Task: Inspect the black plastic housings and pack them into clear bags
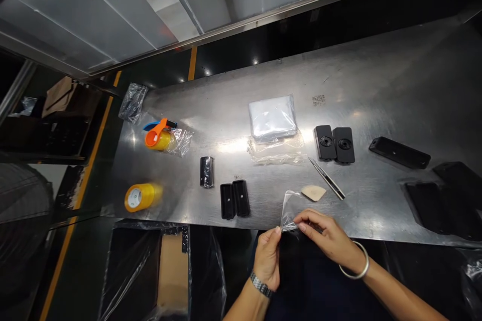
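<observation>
Near the front edge of the metal table, my left hand (pixel 268 257) and my right hand (pixel 327 234) both pinch a clear plastic bag (pixel 290 206). The bag looks thin and flat, its upper part resting toward the table. Just above my right hand lies a beige pad (pixel 313 192), with a silver cutter (pixel 327 177) beside it. A stack of clear bags (pixel 273 118) sits farther back. To my left are two open black trays (pixel 235 199) side by side and a black piece wrapped in film (pixel 207 171).
Two black blocks with round dials (pixel 334 144) stand right of the bag stack, with several black parts (pixel 399 152) farther right. On the left are an orange tape dispenser (pixel 156 138) and a yellow tape roll (pixel 140 197). Below stands a plastic-lined box (pixel 173 271).
</observation>
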`<state>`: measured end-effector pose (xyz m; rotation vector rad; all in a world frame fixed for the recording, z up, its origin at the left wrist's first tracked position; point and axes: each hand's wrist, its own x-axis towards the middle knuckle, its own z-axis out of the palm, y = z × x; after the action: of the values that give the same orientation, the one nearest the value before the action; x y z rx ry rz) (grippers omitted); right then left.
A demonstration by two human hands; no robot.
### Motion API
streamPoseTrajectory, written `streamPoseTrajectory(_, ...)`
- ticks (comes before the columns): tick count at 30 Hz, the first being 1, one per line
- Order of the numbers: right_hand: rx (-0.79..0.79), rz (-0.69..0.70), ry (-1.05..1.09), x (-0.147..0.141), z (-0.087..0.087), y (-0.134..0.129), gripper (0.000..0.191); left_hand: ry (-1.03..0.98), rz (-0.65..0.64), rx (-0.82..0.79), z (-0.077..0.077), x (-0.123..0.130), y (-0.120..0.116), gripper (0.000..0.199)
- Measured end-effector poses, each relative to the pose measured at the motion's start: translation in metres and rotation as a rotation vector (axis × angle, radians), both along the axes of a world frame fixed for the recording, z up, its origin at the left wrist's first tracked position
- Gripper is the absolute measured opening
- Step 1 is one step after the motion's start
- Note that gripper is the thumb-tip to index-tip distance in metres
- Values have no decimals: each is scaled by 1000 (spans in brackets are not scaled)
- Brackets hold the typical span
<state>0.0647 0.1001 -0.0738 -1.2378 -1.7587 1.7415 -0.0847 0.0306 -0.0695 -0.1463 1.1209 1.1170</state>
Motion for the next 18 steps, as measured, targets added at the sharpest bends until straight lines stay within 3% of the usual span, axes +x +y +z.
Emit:
streamPoseTrajectory(7,27,-93,39,-2,-2,-2,20,-79,10,-48,-2,1,-2,23)
streamPoseTrajectory(10,105,-203,10,-5,-2,-10,9,-112,28,-48,-4,1,-4,24)
streamPoseTrajectory(12,122,-226,9,-5,-1,-14,11,-126,43,-57,-6,1,-4,23)
streamPoseTrajectory(18,-42,-192,6,-8,-1,-14,19,-144,71,-116,-5,4,-4,22)
